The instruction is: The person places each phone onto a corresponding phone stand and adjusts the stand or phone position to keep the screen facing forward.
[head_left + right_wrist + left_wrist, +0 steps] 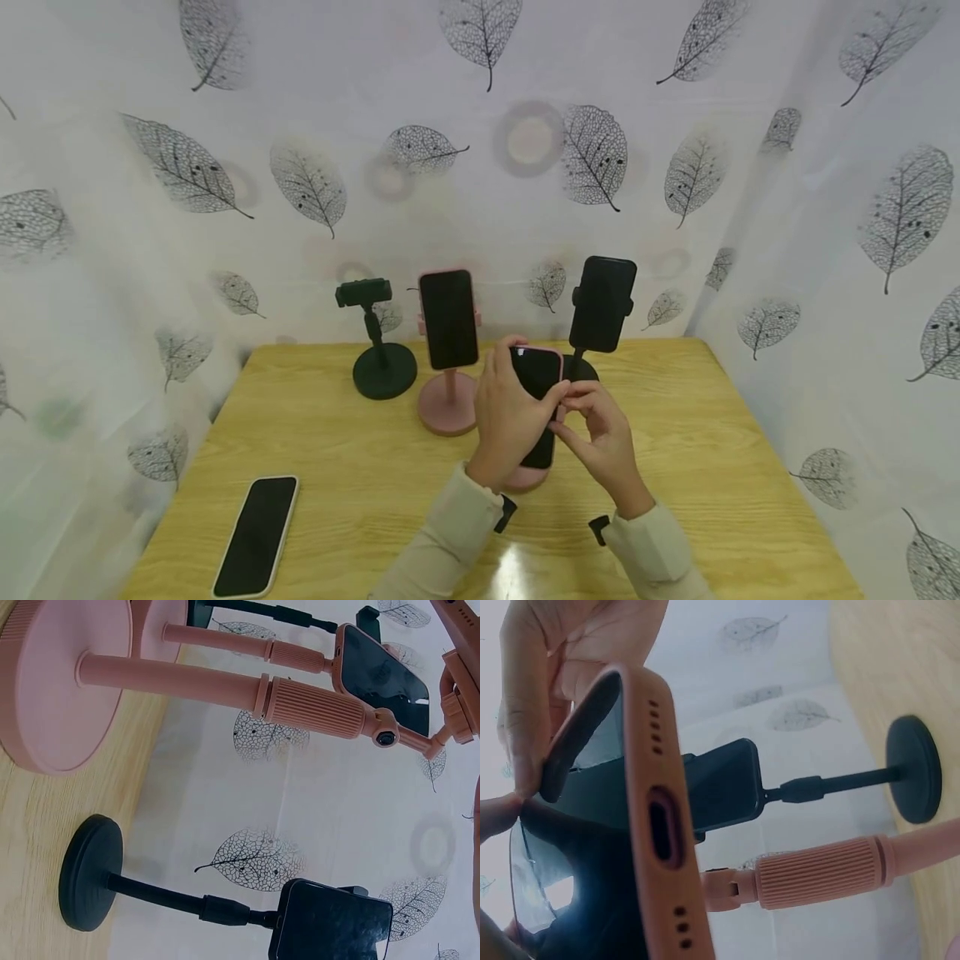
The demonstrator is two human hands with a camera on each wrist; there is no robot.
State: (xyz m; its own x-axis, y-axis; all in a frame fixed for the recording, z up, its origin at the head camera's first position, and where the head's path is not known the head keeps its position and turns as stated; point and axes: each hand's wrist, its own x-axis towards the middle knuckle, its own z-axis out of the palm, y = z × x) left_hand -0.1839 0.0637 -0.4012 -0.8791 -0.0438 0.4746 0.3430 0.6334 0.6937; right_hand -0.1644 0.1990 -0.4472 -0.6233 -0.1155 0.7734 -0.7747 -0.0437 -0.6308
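Observation:
A dark-screened smartphone [536, 371] in a pink case stands upright on the front pink phone stand [527, 478]. My left hand [504, 408] holds the phone from its left side, fingers by the top edge and thumb across the screen. On its right edge, my right hand [606, 437] pinches the stand's pink clamp [561, 412] between thumb and fingers. In the left wrist view the case's bottom end [660, 825] with its port faces the camera, and the right hand [562, 667] is at the far edge. The stand's pole [172, 681] shows in the right wrist view.
A second pink stand holding a phone [450, 321] is behind to the left, and a black stand with a phone [603, 304] behind to the right. A green-black stand [382, 371] has no phone. A white-edged phone [257, 533] lies front left on the wooden table [360, 475].

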